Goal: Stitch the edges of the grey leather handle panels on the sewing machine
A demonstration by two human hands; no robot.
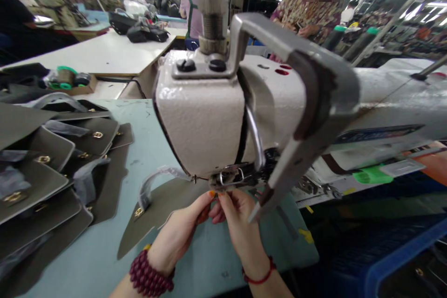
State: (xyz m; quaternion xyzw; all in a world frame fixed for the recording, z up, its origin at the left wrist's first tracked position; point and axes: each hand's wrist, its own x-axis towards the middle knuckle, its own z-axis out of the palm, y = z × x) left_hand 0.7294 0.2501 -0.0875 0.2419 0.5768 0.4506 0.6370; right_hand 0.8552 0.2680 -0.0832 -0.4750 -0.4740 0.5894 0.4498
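Under the head of a white sewing machine point(202, 121), my left hand point(195, 212) and my right hand point(237, 214) meet, thumbs and fingers pinched together. What they pinch is too small and too covered to make out. Just behind my left wrist lies a grey-brown bag panel point(157, 212) with a pale plastic-wrapped handle point(148, 186) and a small gold buckle point(138, 213); its right end runs under the machine head. A bent metal bar point(300, 116) passes in front of the machine, its lower tip close to my right hand. The needle area is mostly hidden.
Overlapping grey-brown panels point(101, 186) with gold buckles and wrapped handles lie at left on the pale green table point(136, 149). Thread spools point(66, 77) sit in a box behind them. A blue crate point(391, 260) stands low at right. Co-workers are behind the machine.
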